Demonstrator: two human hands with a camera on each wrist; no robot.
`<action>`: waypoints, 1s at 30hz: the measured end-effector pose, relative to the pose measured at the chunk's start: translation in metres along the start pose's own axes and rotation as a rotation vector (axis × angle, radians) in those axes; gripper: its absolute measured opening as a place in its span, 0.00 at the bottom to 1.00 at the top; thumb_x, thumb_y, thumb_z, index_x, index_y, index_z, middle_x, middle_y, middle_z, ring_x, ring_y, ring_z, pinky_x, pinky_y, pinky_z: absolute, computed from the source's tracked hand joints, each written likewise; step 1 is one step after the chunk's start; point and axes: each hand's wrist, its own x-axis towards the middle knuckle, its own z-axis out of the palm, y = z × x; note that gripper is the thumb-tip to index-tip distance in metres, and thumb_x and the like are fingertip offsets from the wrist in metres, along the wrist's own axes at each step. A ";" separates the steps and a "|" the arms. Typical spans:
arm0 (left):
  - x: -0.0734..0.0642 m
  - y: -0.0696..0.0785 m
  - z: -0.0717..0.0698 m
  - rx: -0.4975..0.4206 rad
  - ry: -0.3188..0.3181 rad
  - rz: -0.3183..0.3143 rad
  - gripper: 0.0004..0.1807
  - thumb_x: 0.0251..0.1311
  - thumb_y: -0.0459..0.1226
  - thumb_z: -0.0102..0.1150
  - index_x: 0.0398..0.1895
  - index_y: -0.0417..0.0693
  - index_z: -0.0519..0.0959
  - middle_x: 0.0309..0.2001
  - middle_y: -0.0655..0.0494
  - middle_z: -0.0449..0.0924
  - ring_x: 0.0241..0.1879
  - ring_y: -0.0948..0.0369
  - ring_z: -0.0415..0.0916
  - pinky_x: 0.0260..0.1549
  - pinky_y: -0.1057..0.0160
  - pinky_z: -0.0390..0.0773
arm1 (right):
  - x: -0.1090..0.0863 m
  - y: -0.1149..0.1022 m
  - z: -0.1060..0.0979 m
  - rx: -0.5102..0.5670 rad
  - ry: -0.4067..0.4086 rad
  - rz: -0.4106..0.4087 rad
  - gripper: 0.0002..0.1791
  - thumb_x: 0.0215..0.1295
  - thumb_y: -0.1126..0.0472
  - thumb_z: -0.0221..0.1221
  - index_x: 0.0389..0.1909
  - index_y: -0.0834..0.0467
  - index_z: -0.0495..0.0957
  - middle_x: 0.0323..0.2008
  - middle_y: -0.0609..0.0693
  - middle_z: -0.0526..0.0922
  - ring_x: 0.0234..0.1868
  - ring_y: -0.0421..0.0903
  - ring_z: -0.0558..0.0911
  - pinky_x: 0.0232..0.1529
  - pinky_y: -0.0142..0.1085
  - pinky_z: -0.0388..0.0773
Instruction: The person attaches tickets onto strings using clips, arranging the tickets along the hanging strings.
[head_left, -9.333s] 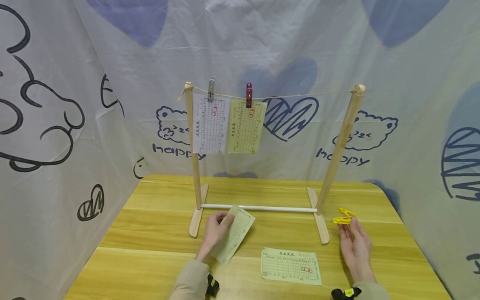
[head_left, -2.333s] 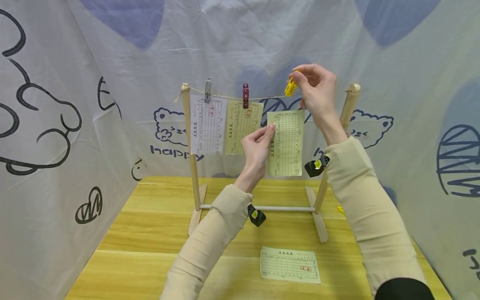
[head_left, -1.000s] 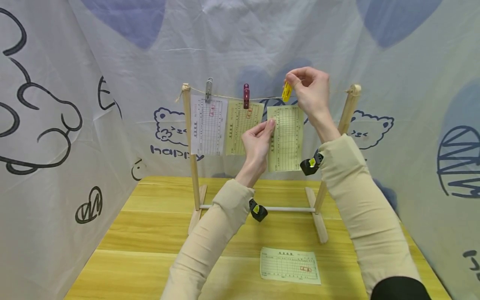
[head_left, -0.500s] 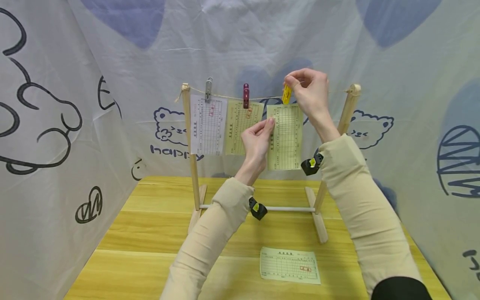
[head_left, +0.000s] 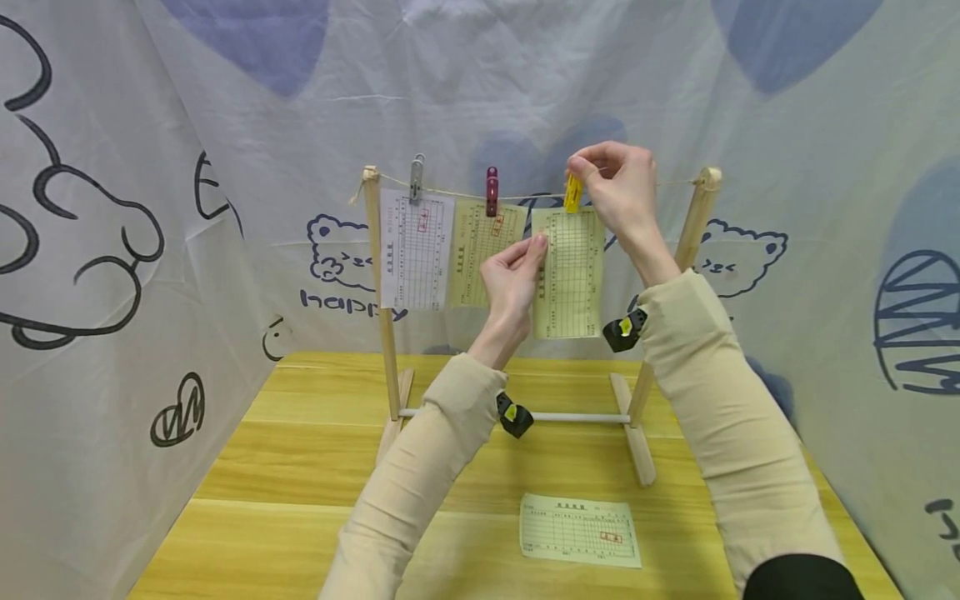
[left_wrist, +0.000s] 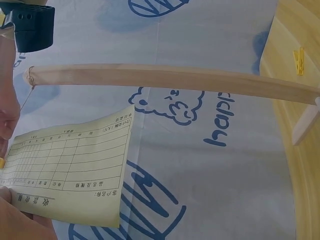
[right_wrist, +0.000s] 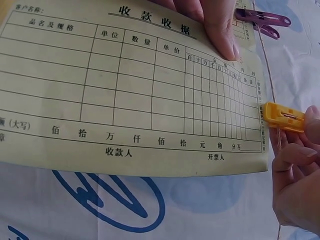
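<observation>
My left hand pinches the left edge of a pale yellow-green receipt slip, which stands upright below the string. In my right hand a yellow clothespin is pinched between thumb and fingers, at the slip's top edge and over the string. The right wrist view shows the tip of this clothespin right at the slip's printed edge. To the left, a white slip hangs from a grey clothespin and a yellow-green slip from a dark red clothespin.
The string runs between two posts of a wooden stand, joined below by a white rod. Another receipt slip lies on the wooden table near the front. A second yellow clothespin lies beside the right foot.
Both hands rose from the table to the string, carrying the slip and one yellow clothespin. Lately the slip has edged upward while the clothespin came down to its top edge.
</observation>
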 end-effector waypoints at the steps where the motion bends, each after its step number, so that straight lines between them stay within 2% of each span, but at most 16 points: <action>1: 0.000 0.000 0.000 0.002 0.001 0.000 0.14 0.65 0.37 0.66 0.48 0.38 0.85 0.49 0.43 0.87 0.49 0.56 0.88 0.48 0.67 0.85 | 0.000 0.000 0.000 -0.002 -0.002 0.001 0.13 0.71 0.57 0.61 0.45 0.64 0.85 0.37 0.53 0.88 0.31 0.29 0.78 0.41 0.27 0.73; 11: 0.003 0.000 -0.001 0.018 -0.005 0.011 0.14 0.65 0.37 0.65 0.49 0.37 0.84 0.50 0.44 0.86 0.51 0.56 0.87 0.50 0.67 0.85 | -0.001 0.001 0.000 0.000 -0.029 -0.003 0.14 0.71 0.57 0.62 0.45 0.64 0.85 0.36 0.51 0.88 0.32 0.29 0.78 0.41 0.27 0.73; 23: 0.002 0.002 0.000 0.040 -0.012 0.027 0.14 0.65 0.38 0.65 0.48 0.38 0.85 0.48 0.43 0.87 0.46 0.56 0.89 0.44 0.66 0.87 | -0.001 0.003 -0.001 0.006 -0.053 0.002 0.14 0.71 0.58 0.62 0.46 0.65 0.84 0.34 0.47 0.87 0.32 0.29 0.79 0.43 0.27 0.74; 30: 0.004 0.002 0.001 0.040 0.000 0.026 0.14 0.65 0.37 0.66 0.48 0.37 0.85 0.48 0.42 0.87 0.47 0.55 0.88 0.45 0.67 0.86 | -0.001 0.003 -0.003 0.028 -0.070 0.021 0.14 0.70 0.58 0.63 0.46 0.65 0.84 0.30 0.37 0.84 0.32 0.30 0.79 0.40 0.26 0.73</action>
